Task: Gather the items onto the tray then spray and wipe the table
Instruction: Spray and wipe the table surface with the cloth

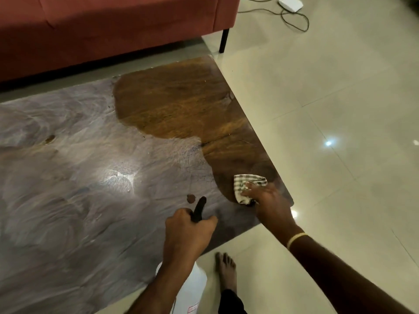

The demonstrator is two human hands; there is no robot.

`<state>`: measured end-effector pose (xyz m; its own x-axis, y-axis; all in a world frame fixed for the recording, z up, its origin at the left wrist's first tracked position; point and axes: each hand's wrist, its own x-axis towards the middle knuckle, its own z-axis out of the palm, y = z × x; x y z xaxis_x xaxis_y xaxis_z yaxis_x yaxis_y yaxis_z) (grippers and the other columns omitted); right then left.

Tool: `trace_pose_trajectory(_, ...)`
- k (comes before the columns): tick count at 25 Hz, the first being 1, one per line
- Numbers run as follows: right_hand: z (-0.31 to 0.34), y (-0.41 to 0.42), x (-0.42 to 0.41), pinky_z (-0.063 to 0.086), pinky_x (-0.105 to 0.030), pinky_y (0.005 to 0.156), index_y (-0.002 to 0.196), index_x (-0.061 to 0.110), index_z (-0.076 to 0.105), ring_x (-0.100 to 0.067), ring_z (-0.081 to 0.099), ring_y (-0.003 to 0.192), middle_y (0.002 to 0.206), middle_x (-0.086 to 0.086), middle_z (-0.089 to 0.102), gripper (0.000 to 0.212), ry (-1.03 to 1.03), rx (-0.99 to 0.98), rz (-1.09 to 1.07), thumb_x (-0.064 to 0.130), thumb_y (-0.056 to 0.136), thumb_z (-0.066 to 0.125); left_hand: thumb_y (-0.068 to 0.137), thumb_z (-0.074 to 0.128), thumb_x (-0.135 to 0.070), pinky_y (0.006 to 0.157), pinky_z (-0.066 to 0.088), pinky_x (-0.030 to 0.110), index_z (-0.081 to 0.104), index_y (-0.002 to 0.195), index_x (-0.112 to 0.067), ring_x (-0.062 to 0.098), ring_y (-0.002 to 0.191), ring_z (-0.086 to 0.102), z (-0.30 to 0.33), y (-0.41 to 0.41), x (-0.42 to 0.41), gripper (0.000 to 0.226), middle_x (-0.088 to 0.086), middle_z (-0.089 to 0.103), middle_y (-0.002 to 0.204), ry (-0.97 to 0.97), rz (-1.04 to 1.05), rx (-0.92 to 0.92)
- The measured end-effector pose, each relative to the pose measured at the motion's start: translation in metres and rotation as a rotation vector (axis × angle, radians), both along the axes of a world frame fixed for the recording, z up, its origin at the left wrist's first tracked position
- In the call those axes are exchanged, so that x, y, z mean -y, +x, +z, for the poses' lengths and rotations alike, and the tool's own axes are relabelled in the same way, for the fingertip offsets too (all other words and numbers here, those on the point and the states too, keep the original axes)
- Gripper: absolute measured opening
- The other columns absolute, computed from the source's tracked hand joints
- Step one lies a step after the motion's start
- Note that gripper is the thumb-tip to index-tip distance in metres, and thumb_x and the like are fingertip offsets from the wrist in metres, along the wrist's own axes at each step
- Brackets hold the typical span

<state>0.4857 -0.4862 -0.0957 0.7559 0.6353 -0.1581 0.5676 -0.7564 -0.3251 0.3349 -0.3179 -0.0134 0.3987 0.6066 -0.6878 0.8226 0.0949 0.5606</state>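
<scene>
Head view: the table [90, 177] is seen cleared of items, no tray in frame, so gathering is judged done; most of the top is filmed with hazy spray, while a dark, clean wood patch is left at the far right corner. The checked cloth [246, 185] is pressed flat on the table near the right edge by the right hand [267, 200], at the patch's border. The spray bottle [192, 284] is gripped at its black trigger by the left hand [188, 232], over the near edge; wiping of the hazy remainder is judged outstanding.

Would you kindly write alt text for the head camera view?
A person's right hand presses a checked cloth on the wooden table near its corner, where a wiped brown patch borders hazy film. The left hand grips a spray bottle; a red sofa stands behind.
</scene>
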Motion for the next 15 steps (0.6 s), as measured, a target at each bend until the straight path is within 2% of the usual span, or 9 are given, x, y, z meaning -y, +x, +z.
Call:
trace_pose_trajectory(2, 0.005, 0.03, 0.018, 0.052, -0.036, 0.086, 0.114, 0.031, 0.07, -0.027, 0.057, 0.109, 0.114, -0.008, 0.067, 0.042, -0.048, 0.0, -0.171, 0.007, 0.082, 0.057, 0.072, 0.075, -0.037, 0.052, 0.053, 0.033, 0.059, 0.075, -0.012, 0.018, 0.056, 0.062, 0.001, 0.004, 0.009, 0.029, 0.005, 0.063, 0.071, -0.06, 0.021, -0.011)
trace_pose_trajectory(4, -0.003, 0.076, 0.006, 0.051, -0.038, 0.083, 0.116, 0.031, 0.07, -0.031, 0.055, 0.109, 0.113, -0.011, 0.066, 0.048, -0.131, 0.05, -0.298, 0.002, 0.08, 0.056, 0.069, 0.075, -0.039, 0.059, 0.06, 0.04, 0.061, 0.077, -0.014, 0.023, 0.065, 0.067, 0.0, 0.012, 0.021, 0.03, 0.006, 0.065, 0.078, -0.057, -0.041, -0.011)
trace_pose_trajectory(5, -0.003, 0.078, -0.004, 0.052, -0.037, 0.086, 0.116, 0.03, 0.07, -0.029, 0.055, 0.113, 0.118, -0.009, 0.066, 0.048, -0.132, 0.081, -0.267, 0.003, 0.079, 0.057, 0.068, 0.075, -0.039, 0.064, 0.061, 0.043, 0.061, 0.078, -0.015, 0.024, 0.069, 0.067, 0.002, 0.014, 0.027, 0.029, 0.006, 0.065, 0.081, -0.051, -0.075, -0.009)
trace_pose_trajectory(7, -0.005, 0.048, 0.0, 0.052, -0.036, 0.096, 0.117, 0.029, 0.07, -0.022, 0.054, 0.122, 0.128, 0.0, 0.065, 0.045, -0.115, 0.065, -0.069, 0.006, 0.08, 0.058, 0.068, 0.074, -0.038, 0.068, 0.06, 0.044, 0.06, 0.078, -0.017, 0.023, 0.071, 0.065, 0.004, 0.018, 0.038, 0.027, 0.006, 0.064, 0.082, -0.032, -0.115, -0.001)
trace_pose_trajectory(8, -0.008, 0.024, 0.019, 0.052, -0.037, 0.096, 0.115, 0.028, 0.071, -0.022, 0.056, 0.122, 0.128, 0.001, 0.065, 0.044, -0.083, 0.051, 0.02, 0.004, 0.08, 0.06, 0.068, 0.073, -0.038, 0.067, 0.058, 0.043, 0.058, 0.076, -0.018, 0.023, 0.07, 0.064, 0.007, 0.019, 0.043, 0.026, 0.005, 0.062, 0.082, -0.018, -0.128, 0.001)
trace_pose_trajectory(10, -0.003, -0.008, 0.068, 0.057, -0.036, 0.087, 0.11, 0.027, 0.073, -0.025, 0.062, 0.112, 0.121, 0.001, 0.069, 0.049, 0.008, 0.047, 0.106, -0.005, 0.075, 0.062, 0.069, 0.073, -0.036, 0.065, 0.056, 0.041, 0.055, 0.073, -0.019, 0.021, 0.068, 0.061, 0.012, 0.02, 0.049, 0.025, 0.005, 0.061, 0.081, -0.002, -0.12, 0.013)
trace_pose_trajectory(12, -0.004, 0.013, 0.073, 0.053, -0.033, 0.084, 0.111, 0.028, 0.073, -0.025, 0.059, 0.106, 0.117, 0.0, 0.07, 0.051, -0.033, 0.028, -0.079, -0.005, 0.076, 0.056, 0.071, 0.074, -0.032, 0.063, 0.054, 0.039, 0.055, 0.071, -0.017, 0.02, 0.065, 0.058, 0.012, 0.02, 0.052, 0.025, 0.005, 0.06, 0.077, 0.006, -0.082, 0.041)
trace_pose_trajectory(14, -0.012, 0.05, 0.035, 0.046, -0.031, 0.097, 0.117, 0.026, 0.071, -0.023, 0.056, 0.114, 0.124, -0.001, 0.067, 0.048, -0.033, 0.049, -0.264, 0.001, 0.08, 0.053, 0.07, 0.074, -0.031, 0.061, 0.053, 0.037, 0.057, 0.07, -0.013, 0.021, 0.065, 0.06, 0.007, 0.021, 0.055, 0.025, 0.006, 0.061, 0.075, 0.042, -0.041, 0.047)
trace_pose_trajectory(15, -0.014, 0.049, 0.012, 0.044, -0.03, 0.104, 0.121, 0.026, 0.068, -0.02, 0.054, 0.12, 0.129, 0.0, 0.064, 0.044, -0.009, 0.042, -0.243, 0.008, 0.084, 0.051, 0.07, 0.074, -0.032, 0.059, 0.052, 0.036, 0.059, 0.069, -0.011, 0.021, 0.066, 0.061, 0.004, 0.022, 0.056, 0.025, 0.006, 0.062, 0.074, 0.053, -0.018, 0.05)
